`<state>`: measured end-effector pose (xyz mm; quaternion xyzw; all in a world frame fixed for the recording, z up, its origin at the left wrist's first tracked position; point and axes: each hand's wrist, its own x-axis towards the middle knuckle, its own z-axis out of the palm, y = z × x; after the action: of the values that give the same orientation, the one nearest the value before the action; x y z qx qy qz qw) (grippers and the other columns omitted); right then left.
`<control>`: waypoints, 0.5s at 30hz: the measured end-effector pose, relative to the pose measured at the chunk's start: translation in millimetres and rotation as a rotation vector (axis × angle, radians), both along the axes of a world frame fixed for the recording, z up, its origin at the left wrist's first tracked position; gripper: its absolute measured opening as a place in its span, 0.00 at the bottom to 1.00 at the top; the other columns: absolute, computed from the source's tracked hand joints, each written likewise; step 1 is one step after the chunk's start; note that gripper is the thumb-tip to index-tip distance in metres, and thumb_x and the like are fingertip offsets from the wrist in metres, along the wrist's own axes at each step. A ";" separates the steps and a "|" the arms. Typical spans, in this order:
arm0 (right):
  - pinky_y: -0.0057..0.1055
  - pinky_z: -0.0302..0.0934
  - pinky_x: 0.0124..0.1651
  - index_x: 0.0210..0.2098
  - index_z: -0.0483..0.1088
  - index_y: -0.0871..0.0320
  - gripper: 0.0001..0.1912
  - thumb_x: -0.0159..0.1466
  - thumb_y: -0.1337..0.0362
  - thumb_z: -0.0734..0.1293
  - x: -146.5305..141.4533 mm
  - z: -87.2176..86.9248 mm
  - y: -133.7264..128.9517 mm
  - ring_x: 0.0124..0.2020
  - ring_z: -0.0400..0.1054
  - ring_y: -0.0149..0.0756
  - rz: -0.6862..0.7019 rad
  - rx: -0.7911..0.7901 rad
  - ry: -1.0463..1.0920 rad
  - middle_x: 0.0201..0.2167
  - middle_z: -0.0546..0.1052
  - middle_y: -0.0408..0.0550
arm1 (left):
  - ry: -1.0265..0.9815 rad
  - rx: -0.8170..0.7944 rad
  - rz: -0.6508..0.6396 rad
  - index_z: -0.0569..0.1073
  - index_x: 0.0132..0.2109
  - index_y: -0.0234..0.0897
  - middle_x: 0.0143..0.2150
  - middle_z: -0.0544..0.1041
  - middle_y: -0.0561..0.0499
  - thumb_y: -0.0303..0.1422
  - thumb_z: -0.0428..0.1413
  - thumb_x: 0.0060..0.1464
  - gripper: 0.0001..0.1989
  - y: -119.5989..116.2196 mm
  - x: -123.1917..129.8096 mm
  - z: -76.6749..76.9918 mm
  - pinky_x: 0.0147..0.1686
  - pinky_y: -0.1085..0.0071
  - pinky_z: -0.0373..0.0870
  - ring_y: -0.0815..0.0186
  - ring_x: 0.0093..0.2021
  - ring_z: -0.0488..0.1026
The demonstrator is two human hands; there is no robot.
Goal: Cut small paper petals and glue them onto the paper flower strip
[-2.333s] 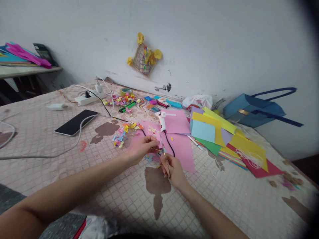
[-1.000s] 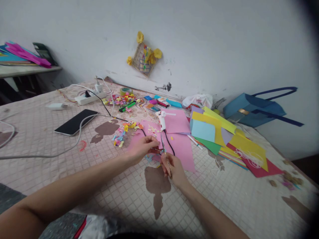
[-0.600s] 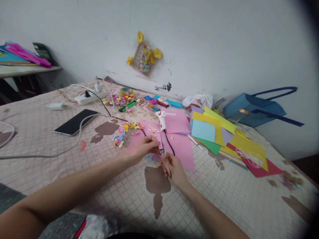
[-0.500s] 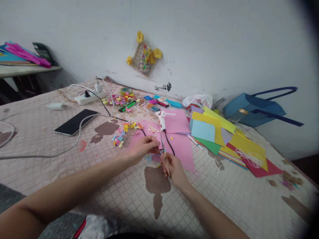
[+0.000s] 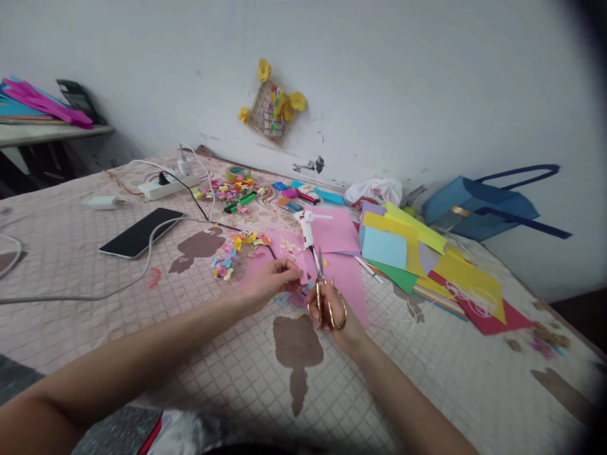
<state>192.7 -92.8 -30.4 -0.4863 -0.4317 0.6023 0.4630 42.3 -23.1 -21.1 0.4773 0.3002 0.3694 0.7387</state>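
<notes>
Both hands are up over the middle of the bench, and the right hand is the one that's changed: it's rolled the scissors over so the gold loops show, and drawn them a bit off to the right. Before, they were edge-on, right up against the left fingertips. Now they're clear, fingers wrapped round the handles, blades pointing away and looking slightly parted. Reads to me like a gap between snips, not a cut in progress.

Left hand hasn't really budged, thumb and fingers nearly closed in a pinch. Can't tell what's in there, too small.

Underneath is a pink sheet, with a white glue gun just beyond the blades and pale scraps beside it. Little coloured cutouts sit left of that, and a fan of coloured paper off to the right. Further out: dark tablet, power strip, tape roll, blue bag. None of that stuff seems to have moved.
</notes>
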 end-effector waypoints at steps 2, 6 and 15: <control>0.21 0.42 0.13 0.27 0.65 0.60 0.32 0.57 0.37 0.52 4.3 4.1 1.4 0.12 0.54 0.24 -0.018 -0.017 0.012 0.14 0.62 0.39 | 0.009 0.004 -0.013 0.67 0.27 0.32 0.29 0.72 0.50 0.35 0.59 0.46 0.11 -0.9 -0.1 1.0 0.33 0.71 0.68 0.70 0.30 0.70; 0.21 0.44 0.15 0.28 0.66 0.61 0.25 0.58 0.43 0.58 12.1 9.7 3.9 0.13 0.53 0.23 -0.103 0.055 -0.109 0.14 0.61 0.38 | 0.086 0.015 -0.041 0.68 0.27 0.32 0.26 0.72 0.52 0.35 0.60 0.45 0.11 -3.5 0.4 3.0 0.28 0.75 0.65 0.73 0.26 0.68; 0.22 0.46 0.18 0.26 0.65 0.60 0.18 0.60 0.51 0.61 13.5 12.1 -0.9 0.15 0.52 0.23 -0.082 0.150 -0.234 0.14 0.60 0.36 | 0.175 0.154 -0.098 0.68 0.27 0.32 0.22 0.70 0.55 0.35 0.60 0.44 0.10 -8.0 2.9 1.5 0.25 0.76 0.63 0.73 0.23 0.67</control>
<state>206.2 -93.6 -18.3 -0.5345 -0.5063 0.4880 0.4689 45.2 -31.1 -19.6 0.5770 0.3109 0.3117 0.6879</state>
